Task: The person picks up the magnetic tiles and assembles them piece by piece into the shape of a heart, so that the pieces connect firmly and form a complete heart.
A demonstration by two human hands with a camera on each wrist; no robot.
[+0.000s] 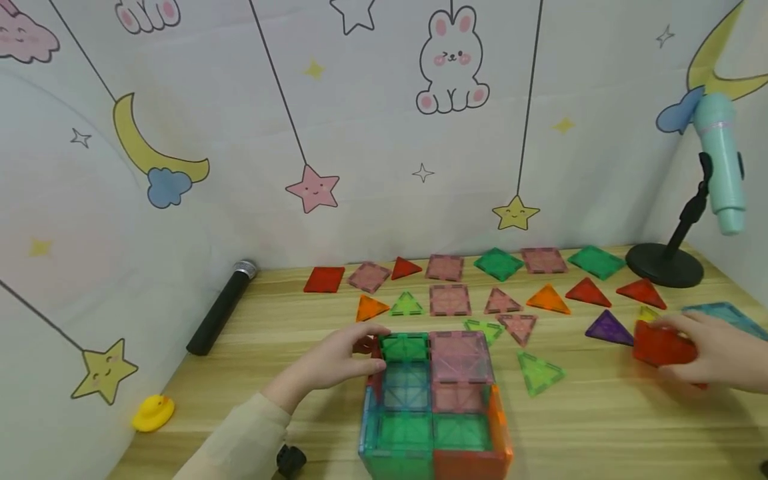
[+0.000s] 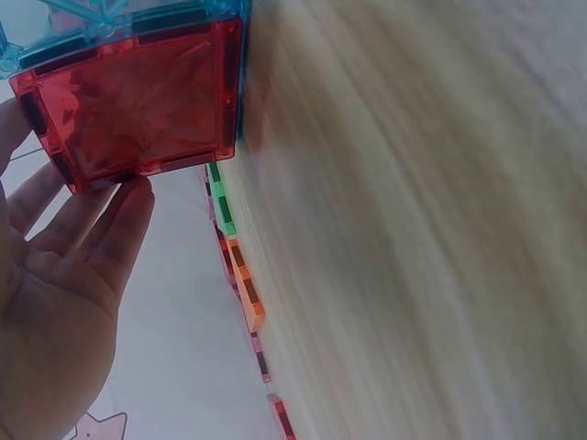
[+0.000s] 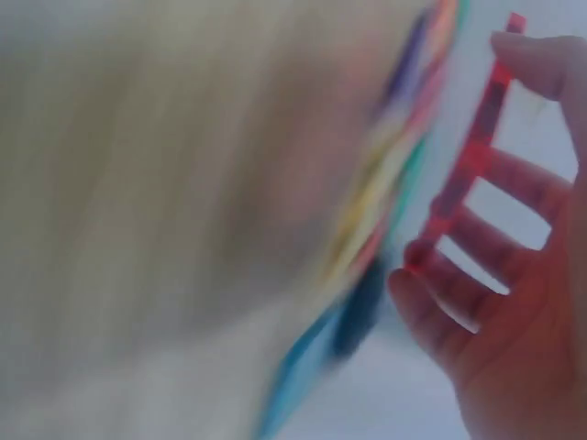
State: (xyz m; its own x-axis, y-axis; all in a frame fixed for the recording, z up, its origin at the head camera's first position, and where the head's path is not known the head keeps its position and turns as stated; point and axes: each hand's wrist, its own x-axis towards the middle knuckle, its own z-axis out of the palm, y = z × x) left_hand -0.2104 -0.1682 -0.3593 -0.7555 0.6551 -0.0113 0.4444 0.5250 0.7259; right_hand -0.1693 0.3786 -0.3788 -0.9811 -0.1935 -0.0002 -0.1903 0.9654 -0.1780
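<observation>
A box of translucent magnetic tiles stands at the front middle, with green, blue, pink, orange and red walls. My left hand is at its back left corner, thumb over the top edge. In the left wrist view, fairly straight fingers touch the edge of a red tile that sits above a blue one. Off to the right, my right hand grips a red magnetic tile by its edges. The right wrist view shows that red tile edge-on, between thumb and fingers.
Loose square and triangular tiles lie in rows behind the box. A black microphone and a yellow duck are on the left. At the back right, a mint microphone leans on a black stand.
</observation>
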